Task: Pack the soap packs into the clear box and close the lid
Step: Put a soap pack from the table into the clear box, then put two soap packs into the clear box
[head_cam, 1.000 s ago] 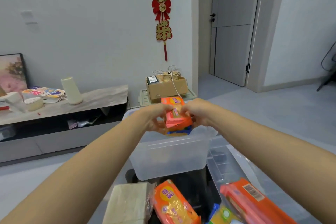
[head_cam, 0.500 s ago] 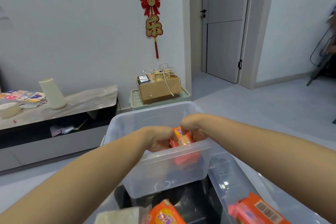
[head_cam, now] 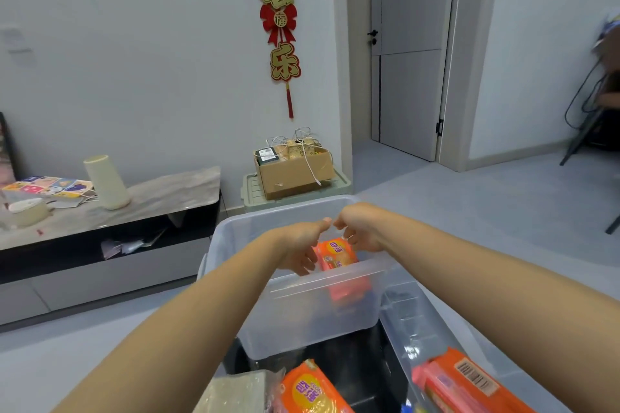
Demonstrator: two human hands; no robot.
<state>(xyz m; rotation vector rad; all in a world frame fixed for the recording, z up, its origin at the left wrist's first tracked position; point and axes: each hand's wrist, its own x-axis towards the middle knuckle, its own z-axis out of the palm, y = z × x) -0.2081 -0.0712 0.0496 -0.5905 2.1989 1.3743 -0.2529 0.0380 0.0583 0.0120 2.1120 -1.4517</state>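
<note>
1. Reaching over the near rim of the clear box (head_cam: 302, 318), both of the person's bare forearms extend forward; the box serves as the landmark for all notes below.
2. Left hand (head_cam: 298, 246) sits just inside the box at its near wall, fingers curled loosely beside the orange soap pack (head_cam: 335, 255). Whether they touch the pack, I cannot tell; the grip looks released.
3. Right hand (head_cam: 360, 228) is above the box opening, fingers bent downward onto the top edge of the same pack; contact looks likely, a firm pinch is not certain.
4. The soap pack stands roughly upright inside the box, against the near wall, lower part visible through the plastic.
5. Box lid (head_cam: 422, 322) lies off the box, just to its right, tilted.
6. On the near side of the box: a second orange pack (head_cam: 312, 389), a pale wrapped block (head_cam: 235, 394) to its left, and a long orange pack with barcode (head_cam: 466, 382) resting on the lid.
7. Beyond the box: cardboard carton (head_cam: 295, 174) on a green lid-like tray (head_cam: 342, 186); low cabinet (head_cam: 110, 208) to the far left.
</note>
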